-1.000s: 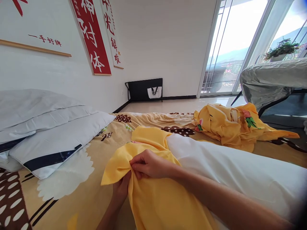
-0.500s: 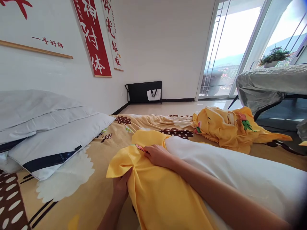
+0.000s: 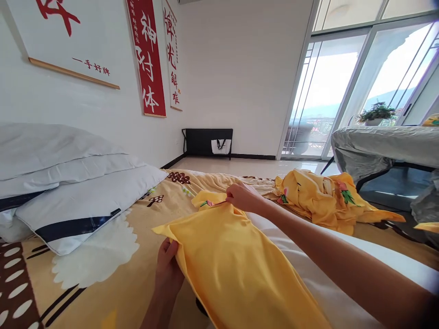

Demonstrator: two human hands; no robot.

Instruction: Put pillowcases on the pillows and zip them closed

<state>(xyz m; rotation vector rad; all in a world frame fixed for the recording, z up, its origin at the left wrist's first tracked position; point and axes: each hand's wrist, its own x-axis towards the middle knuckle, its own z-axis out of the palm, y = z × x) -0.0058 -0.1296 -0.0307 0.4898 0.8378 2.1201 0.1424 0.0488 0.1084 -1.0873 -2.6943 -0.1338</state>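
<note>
A yellow pillowcase (image 3: 222, 260) lies spread in front of me, partly over a white pillow (image 3: 308, 276) that shows on its right side. My left hand (image 3: 169, 265) pinches the left edge of the pillowcase near its corner, thumb on top. At the far edge my right hand (image 3: 245, 196) grips the cloth in closed fingers, beside a small pink and green print. Between the hands the fabric is pulled fairly smooth. My right forearm crosses over the white pillow.
White pillows with navy bands (image 3: 85, 201) are stacked at left on the patterned bedspread (image 3: 99, 269). A heap of yellow printed cloth (image 3: 308, 196) lies at right. Beyond it stands a covered table (image 3: 387, 141). A black folded panel (image 3: 197, 141) leans against the back wall.
My right hand has lifted and shifted away from me to the far edge, stretching the pillowcase. Its left corner is flatter, and my left hand keeps hold there. The camera view has tilted up.
</note>
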